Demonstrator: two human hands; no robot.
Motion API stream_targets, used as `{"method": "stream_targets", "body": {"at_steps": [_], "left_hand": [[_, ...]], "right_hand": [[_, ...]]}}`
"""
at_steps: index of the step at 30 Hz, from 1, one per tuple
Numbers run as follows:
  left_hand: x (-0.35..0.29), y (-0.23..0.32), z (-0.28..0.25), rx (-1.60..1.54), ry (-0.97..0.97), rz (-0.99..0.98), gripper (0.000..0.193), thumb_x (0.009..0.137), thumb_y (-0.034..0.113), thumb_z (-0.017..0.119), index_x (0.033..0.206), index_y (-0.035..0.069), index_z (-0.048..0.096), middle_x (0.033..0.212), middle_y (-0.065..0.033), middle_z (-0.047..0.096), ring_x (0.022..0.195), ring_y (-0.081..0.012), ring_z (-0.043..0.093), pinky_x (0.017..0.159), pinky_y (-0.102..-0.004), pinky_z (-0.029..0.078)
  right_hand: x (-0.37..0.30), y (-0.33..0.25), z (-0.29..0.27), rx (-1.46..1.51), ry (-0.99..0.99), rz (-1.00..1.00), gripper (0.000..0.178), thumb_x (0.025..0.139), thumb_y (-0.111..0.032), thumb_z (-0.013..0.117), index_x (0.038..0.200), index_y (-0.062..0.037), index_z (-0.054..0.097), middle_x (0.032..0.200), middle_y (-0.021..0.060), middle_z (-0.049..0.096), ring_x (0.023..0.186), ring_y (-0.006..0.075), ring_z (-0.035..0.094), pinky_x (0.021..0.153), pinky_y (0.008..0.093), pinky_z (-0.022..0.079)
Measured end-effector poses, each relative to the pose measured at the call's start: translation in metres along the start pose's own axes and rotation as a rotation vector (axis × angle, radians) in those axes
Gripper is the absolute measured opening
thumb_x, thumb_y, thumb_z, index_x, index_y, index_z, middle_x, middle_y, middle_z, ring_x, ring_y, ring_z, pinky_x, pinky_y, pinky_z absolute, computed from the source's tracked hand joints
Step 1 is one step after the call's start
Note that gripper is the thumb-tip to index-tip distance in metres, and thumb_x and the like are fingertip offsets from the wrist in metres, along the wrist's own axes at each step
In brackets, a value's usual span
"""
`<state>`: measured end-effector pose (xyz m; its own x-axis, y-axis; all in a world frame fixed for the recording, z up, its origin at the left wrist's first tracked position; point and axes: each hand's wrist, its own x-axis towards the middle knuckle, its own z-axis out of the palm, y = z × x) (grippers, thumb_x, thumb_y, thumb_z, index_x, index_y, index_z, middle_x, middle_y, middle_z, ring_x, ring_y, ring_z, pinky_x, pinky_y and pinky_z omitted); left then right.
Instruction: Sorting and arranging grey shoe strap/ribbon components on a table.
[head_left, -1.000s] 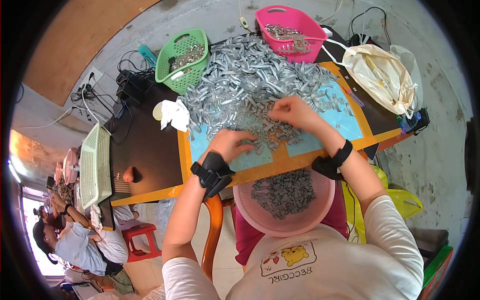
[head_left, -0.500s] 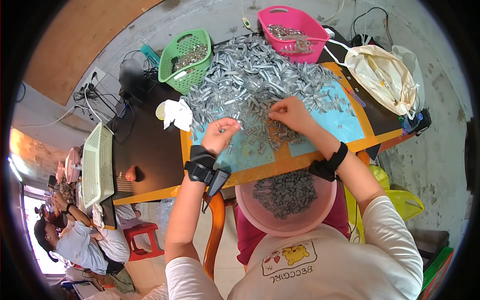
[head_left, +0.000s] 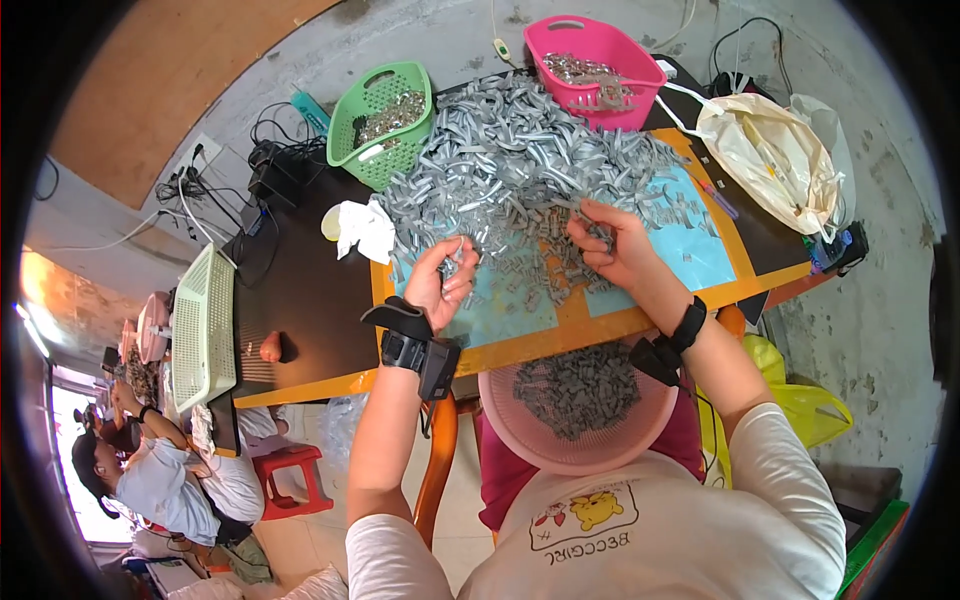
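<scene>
Spreads out as a dark table (head_left: 310, 305), edged on the near side with orange-brown tape (head_left: 510, 353). Bears, over a blue sheet (head_left: 705, 265), a broad heap of grey pieces (head_left: 540, 140), thinning toward the near side. Holds a green basket (head_left: 400, 160) at the far left of the heap and a pink basket (head_left: 600, 40) farther right. Carries, to the left, a crumpled white cloth (head_left: 365, 228), a small reddish object (head_left: 271, 346) and a pale basket (head_left: 205, 310); to the right, a purple pen-like item (head_left: 722, 203) and a cream bag (head_left: 775, 165).
</scene>
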<state>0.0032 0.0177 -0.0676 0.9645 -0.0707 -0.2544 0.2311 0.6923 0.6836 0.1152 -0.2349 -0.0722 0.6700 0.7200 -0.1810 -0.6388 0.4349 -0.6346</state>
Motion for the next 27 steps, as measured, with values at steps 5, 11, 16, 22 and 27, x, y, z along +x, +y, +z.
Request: {"method": "stream_targets", "body": {"at_steps": [5,11,16,22,27], "left_hand": [[0.002,0.006,-0.001,0.048,0.01,0.068,0.023,0.088,0.016,0.05,0.097,-0.003,0.058,0.07,-0.0021,0.049,0.044,-0.0058,0.034,0.037,-0.0191,0.025],[0.029,0.001,0.006,1.155,0.217,0.243,0.023,0.084,0.025,0.063,0.082,0.003,0.064,0.05,0.0005,0.047,0.044,-0.0113,0.045,0.043,-0.0249,0.036],[0.033,-0.017,0.027,1.951,0.361,0.468,0.025,0.075,0.027,0.072,0.074,0.004,0.063,0.062,-0.0114,0.061,0.056,-0.026,0.059,0.055,-0.0354,0.045],[0.036,-0.013,0.013,1.849,0.347,0.371,0.023,0.076,0.025,0.071,0.077,0.004,0.063,0.059,-0.0118,0.059,0.057,-0.0269,0.059,0.056,-0.0355,0.045],[0.031,-0.006,0.006,1.49,0.287,0.396,0.026,0.085,0.027,0.063,0.079,0.001,0.061,0.058,-0.0065,0.057,0.051,-0.0201,0.054,0.05,-0.0312,0.042]], "right_hand": [[-0.007,-0.004,0.007,0.1,-0.082,-0.011,0.03,0.09,-0.031,0.045,0.085,-0.0026,0.054,0.079,0.0104,0.054,0.05,0.0098,0.034,0.039,0.0188,0.023],[0.005,0.002,-0.002,-0.159,-0.227,0.031,0.041,0.086,-0.042,0.05,0.071,-0.0044,0.054,0.065,0.0031,0.046,0.05,0.0092,0.035,0.037,0.0207,0.023],[-0.011,0.027,0.029,-1.677,-0.298,-0.441,0.019,0.081,-0.032,0.064,0.081,-0.013,0.064,0.059,0.0032,0.056,0.054,0.0186,0.056,0.047,0.0322,0.041],[-0.013,0.039,0.033,-1.959,-0.358,-0.529,0.01,0.078,-0.024,0.065,0.085,-0.0172,0.065,0.067,0.0075,0.063,0.066,0.0272,0.063,0.06,0.0403,0.048],[-0.012,0.041,0.029,-2.001,-0.383,-0.512,0.015,0.077,-0.026,0.066,0.085,-0.0136,0.062,0.067,0.0067,0.061,0.062,0.0264,0.061,0.057,0.0401,0.047]]}}
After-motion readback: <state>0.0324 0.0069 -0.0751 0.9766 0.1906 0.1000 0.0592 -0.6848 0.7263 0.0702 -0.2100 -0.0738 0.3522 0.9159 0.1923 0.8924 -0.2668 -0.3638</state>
